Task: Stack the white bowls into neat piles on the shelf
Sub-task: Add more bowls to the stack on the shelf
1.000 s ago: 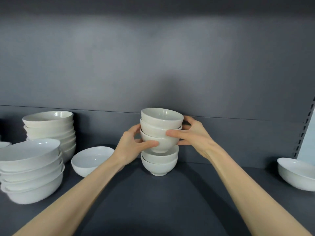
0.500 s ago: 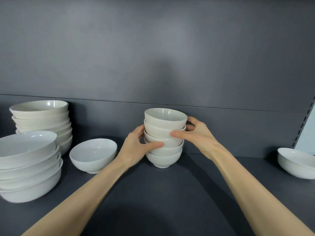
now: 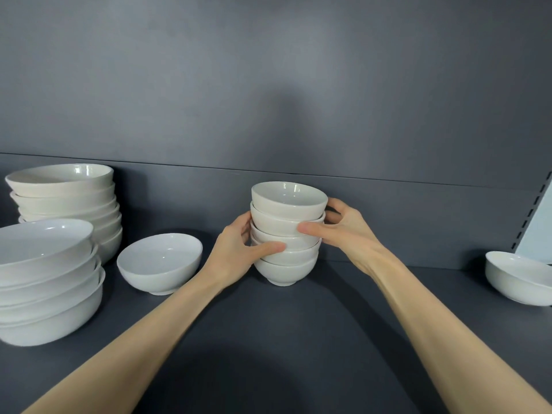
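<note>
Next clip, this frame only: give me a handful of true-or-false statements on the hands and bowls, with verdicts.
1. The left hand and the right hand both grip the stack. True.
2. The stack stands on the shelf. True.
3. The loose bowl left of the stack lies upside down. False: it stands upright, with its opening up.
4. The far-right bowl tops a pile. False: it sits alone on the shelf.
5. Two piles of larger bowls stand at the left, a back pile and a front pile. True.
</note>
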Demonstrator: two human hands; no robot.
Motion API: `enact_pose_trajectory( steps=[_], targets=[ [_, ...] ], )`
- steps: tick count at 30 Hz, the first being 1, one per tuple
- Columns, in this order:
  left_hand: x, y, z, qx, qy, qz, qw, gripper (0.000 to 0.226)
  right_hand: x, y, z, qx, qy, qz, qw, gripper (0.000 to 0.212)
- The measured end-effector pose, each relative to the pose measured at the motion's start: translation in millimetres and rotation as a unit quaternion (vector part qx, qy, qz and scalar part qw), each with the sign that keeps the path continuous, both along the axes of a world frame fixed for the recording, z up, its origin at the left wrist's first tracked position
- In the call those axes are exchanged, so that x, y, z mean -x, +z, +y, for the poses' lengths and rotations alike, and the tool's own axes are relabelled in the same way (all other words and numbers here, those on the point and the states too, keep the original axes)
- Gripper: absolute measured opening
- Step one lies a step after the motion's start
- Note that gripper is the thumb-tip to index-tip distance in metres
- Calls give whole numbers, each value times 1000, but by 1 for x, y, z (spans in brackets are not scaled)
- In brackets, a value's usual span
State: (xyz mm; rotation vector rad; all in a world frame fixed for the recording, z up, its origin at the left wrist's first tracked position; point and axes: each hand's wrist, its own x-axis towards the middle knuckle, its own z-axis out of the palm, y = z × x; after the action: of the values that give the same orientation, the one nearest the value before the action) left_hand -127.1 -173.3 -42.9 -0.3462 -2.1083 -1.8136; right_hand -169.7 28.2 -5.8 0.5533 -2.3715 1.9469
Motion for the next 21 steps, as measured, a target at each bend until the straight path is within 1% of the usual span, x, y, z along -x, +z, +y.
enact_pose_trajectory(
  steps=[7,9,11,13,17,21],
  targets=[
    [-1,0,-1,10,-4,4,1000,57,1,-1,2,-17,12,-3,1000,72],
    [-1,-1,-2,13,-8,0,1000,64,0,-1,2,-28,22,-2,999,73],
    [-2,-5,-2,13,-16,-6,1000,78,-2,-1,3,-42,34,-4,999,74],
    [-2,-10,-1,8,-18,-10,1000,83,-3,-3,4,-52,48,-7,997,73],
    [-1,-18,1,-3,-4,-25,1000,70,-5,-6,5,-54,58,-7,997,70],
    [1,-19,1,-4,3,-26,1000,58,-4,-8,5,-33,48,3,998,65]
  ],
)
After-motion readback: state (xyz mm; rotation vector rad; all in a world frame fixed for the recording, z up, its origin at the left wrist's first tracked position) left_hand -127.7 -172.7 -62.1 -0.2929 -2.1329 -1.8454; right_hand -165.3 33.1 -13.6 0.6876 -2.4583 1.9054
